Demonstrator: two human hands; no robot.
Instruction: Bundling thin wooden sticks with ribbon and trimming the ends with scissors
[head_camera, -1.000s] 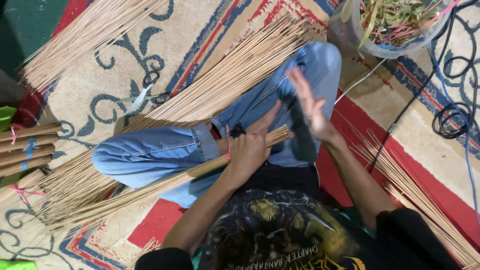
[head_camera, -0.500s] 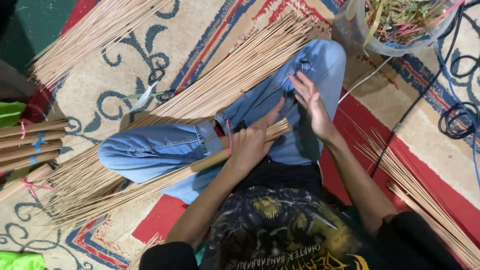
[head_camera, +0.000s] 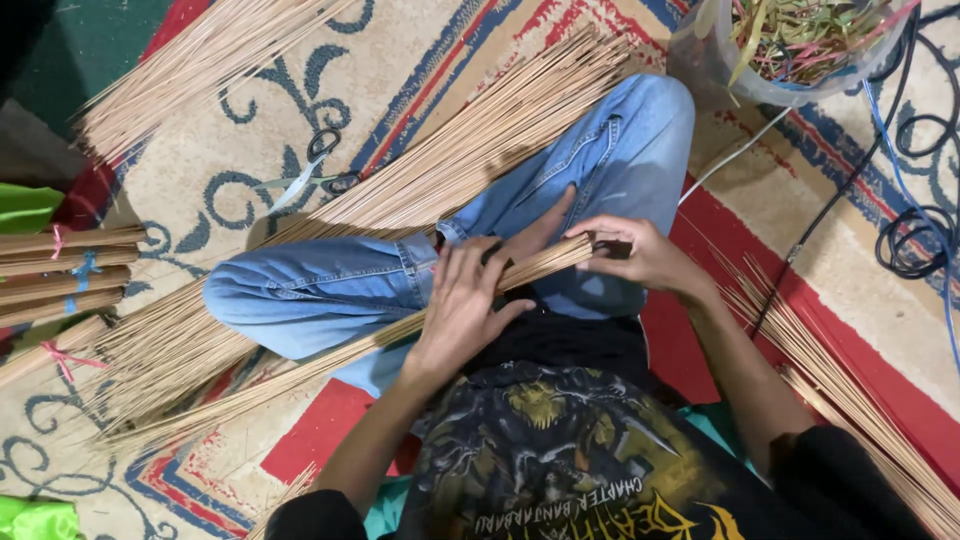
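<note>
While the person sits cross-legged on a patterned carpet, these lines tell the scene

Hands: two, both bare, both on one bundle of thin sticks

Left hand (head_camera: 462, 312): fingers spread and pressed flat over the held bundle of sticks (head_camera: 330, 362) near its right end, palm down, thumb toward the body

Right hand (head_camera: 640, 255): fingers closed in a pinch on the very tip of the same bundle, just right of the left hand

Held bundle: one, long and slim, lying across the lap from the lower left up to the right; its far end rests on the carpet (head_camera: 190, 190) beside the knee

Loose stick heaps: four in view; a big fan (head_camera: 470, 130) running under the raised knee, a heap at the upper left (head_camera: 190, 60), a spread at the left by the knee (head_camera: 150, 345), a strip at the right edge (head_camera: 830, 380)

Tied bundles (head_camera: 60, 270): about five, stacked at the left edge, bound with pink and blue ties

Scissors (head_camera: 310, 170): one pair, on the carpet between the upper heap and the fan, well apart from both hands

Bowl (head_camera: 720, 60): one clear bowl at the top right, holding green and yellow strips

Cables (head_camera: 915, 230): one dark, one blue, coiled at the right edge

Green cloth (head_camera: 25, 205): two pieces, at the left edge and the lower left corner

Clothing: blue jeans (head_camera: 330, 290), black printed shirt (head_camera: 560, 450)
</note>
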